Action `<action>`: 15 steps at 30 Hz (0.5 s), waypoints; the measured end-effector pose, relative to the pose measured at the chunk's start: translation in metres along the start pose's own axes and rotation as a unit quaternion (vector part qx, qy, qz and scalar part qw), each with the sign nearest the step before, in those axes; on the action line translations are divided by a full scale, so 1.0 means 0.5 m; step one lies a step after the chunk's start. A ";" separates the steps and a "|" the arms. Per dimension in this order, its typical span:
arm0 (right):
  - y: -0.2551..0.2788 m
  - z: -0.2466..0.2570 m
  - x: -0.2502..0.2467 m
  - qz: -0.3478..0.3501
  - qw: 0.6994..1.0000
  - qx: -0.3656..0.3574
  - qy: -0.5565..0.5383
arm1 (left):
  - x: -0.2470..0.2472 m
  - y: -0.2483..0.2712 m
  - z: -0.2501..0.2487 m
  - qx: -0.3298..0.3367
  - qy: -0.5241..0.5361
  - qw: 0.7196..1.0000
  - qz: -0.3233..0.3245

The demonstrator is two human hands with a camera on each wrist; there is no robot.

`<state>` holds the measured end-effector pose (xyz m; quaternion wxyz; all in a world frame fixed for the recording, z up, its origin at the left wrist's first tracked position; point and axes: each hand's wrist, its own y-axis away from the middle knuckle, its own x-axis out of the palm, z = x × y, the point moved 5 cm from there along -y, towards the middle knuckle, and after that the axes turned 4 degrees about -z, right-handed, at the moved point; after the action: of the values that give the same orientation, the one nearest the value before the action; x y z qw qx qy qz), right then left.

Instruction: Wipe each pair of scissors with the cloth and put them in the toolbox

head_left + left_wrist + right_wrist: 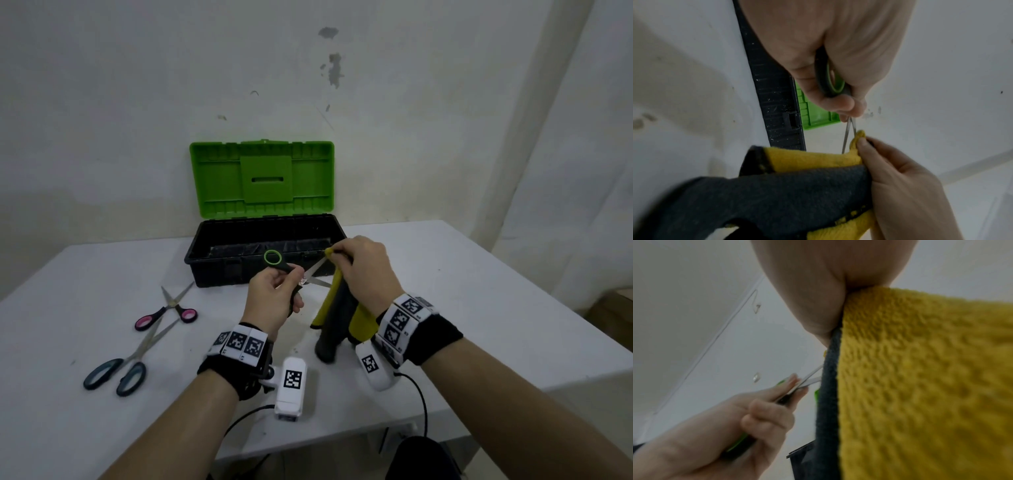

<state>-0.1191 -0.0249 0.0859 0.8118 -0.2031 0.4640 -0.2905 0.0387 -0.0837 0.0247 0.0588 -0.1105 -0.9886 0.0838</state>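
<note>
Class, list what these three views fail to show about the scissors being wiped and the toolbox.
- Head view: the green-handled scissors' upper blade tip, wrapped in the cloth that the right hand pinches.
- Head view: the toolbox floor, too dark.
- Right wrist view: the left hand and blades, blurred.

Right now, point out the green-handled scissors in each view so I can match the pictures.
Head: green-handled scissors at centre, gripped by the left hand, before the toolbox.
Left wrist: upper centre, blades pointing down toward the cloth.
Right wrist: lower left, blades meeting the cloth's dark edge.
Shared landmark: the yellow-and-grey cloth the right hand holds.
</note>
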 end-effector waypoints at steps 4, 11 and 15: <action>-0.003 0.001 -0.022 -0.014 1.000 0.007 -0.001 | -0.010 -0.004 0.011 -0.015 -0.009 1.000 -0.011; 0.038 0.045 0.048 0.092 0.994 -0.052 0.004 | 0.005 0.002 0.008 -0.001 0.007 1.000 -0.008; 0.017 0.030 0.017 0.047 0.998 -0.020 0.029 | -0.007 0.004 0.017 -0.018 0.006 1.000 -0.025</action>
<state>-0.1003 -0.0233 0.0825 0.8064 -0.1885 0.5025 -0.2483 0.0414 -0.0837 0.0156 0.0651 -0.0872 -0.9920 0.0640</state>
